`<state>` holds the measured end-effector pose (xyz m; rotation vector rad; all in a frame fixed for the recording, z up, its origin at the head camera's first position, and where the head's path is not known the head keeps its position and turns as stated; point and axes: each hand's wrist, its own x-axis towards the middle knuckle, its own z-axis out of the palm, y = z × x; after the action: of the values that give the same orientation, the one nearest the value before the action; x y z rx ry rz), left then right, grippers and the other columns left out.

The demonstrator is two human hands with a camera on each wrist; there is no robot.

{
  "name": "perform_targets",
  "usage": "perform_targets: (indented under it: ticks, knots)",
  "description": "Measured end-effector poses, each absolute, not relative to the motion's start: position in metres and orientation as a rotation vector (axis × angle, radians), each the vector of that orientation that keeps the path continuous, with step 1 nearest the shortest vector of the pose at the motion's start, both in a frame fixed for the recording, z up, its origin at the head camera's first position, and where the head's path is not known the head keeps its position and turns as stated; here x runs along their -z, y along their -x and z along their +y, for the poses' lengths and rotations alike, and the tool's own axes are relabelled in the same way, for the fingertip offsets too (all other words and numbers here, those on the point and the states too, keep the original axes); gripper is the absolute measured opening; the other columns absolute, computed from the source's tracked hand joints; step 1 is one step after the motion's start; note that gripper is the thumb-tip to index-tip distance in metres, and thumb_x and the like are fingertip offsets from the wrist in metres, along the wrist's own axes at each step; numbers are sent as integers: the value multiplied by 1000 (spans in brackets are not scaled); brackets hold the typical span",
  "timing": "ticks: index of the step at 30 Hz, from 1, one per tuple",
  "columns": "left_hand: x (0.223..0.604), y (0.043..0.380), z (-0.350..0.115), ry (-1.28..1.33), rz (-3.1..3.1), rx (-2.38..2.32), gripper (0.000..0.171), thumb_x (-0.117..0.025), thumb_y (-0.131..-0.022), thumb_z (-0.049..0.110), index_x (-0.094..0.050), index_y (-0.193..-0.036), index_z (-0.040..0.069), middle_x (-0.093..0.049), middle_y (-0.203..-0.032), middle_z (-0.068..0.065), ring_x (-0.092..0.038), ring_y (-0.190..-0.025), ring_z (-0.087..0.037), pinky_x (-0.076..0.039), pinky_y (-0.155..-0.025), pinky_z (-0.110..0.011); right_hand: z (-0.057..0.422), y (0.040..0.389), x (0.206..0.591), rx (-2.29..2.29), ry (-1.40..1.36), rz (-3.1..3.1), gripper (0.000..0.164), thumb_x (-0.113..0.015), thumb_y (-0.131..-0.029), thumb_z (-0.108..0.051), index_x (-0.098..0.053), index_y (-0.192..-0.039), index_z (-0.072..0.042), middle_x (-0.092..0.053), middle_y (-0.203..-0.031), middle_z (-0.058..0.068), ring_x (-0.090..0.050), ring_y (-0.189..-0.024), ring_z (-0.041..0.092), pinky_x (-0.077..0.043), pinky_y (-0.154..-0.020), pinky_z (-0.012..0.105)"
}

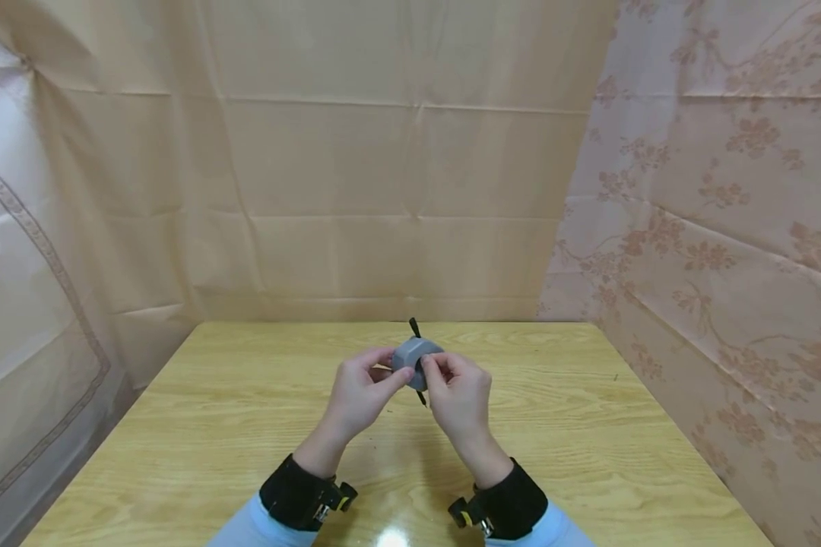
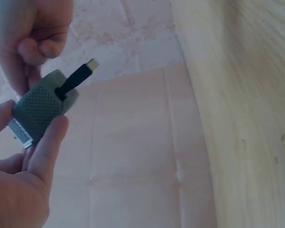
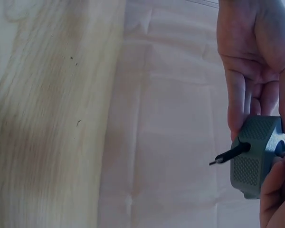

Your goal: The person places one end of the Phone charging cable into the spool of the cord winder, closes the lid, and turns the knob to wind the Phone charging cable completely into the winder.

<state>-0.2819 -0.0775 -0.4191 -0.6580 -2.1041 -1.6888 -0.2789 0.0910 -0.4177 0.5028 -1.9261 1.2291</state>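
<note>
Both hands hold up a small grey-green cable winder [image 1: 413, 349] with angled sides and textured panels, above the table. A black cable end [image 1: 414, 327] sticks out of its top and another comes out below. In the left wrist view, one black plug [image 2: 77, 80] has a flat metal tip, like a USB-C connector. My left hand [image 1: 359, 389] grips the case between thumb and fingers. My right hand [image 1: 461, 391] pinches it at the other side, thumb and curled fingers at a dark round opening [image 3: 280, 147] in its face. Those fingertips are partly hidden.
The wooden table [image 1: 246, 425] lies under both forearms, its far edge against a beige cloth backdrop [image 1: 328, 175]. A floral cloth [image 1: 718, 228] hangs at the right and a pale cloth [image 1: 27, 319] at the left. Black camera straps [image 1: 294, 490] circle both wrists.
</note>
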Motion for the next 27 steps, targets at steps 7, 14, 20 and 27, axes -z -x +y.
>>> perform_targets:
  ticks: [7, 14, 20, 27]
  knots:
    - [414, 282, -81, 642, -2126, 1766, 30, -77, -93, 17, -73, -119, 2, -69, -98, -10, -74, -77, -23, -60, -65, -31, 97, 276, 411, -1303, -520, -1969, 11, -75, -94, -12, -78, -86, -4, -70, -70, -1, -55, -45, 3, -47, -39, 23]
    - [409, 281, -86, 606, -2150, 1794, 35, -77, -94, 21, -71, -125, 6, -68, -102, -9, -74, -81, -26, -60, -67, -32, 109, 277, 404, -1292, -588, -1882, 5, -76, -94, -9, -78, -92, -5, -73, -77, 0, -57, -49, 6, -48, -44, 22]
    - [405, 283, -96, 614, -2133, 1846, 39, -76, -94, 20, -69, -128, 3, -66, -107, -13, -74, -87, -25, -60, -76, -37, 120, 281, 396, -1254, -693, -1777, 4, -77, -90, -2, -77, -95, -2, -73, -81, 3, -59, -56, 12, -50, -52, 20]
    - [406, 288, -101, 595, -2142, 1927, 39, -75, -95, 16, -67, -130, 0, -63, -112, -18, -72, -92, -29, -59, -81, -36, 125, 278, 388, -1313, -654, -1846, 10, -78, -89, 0, -76, -98, -2, -73, -87, 6, -63, -68, 17, -52, -58, 23]
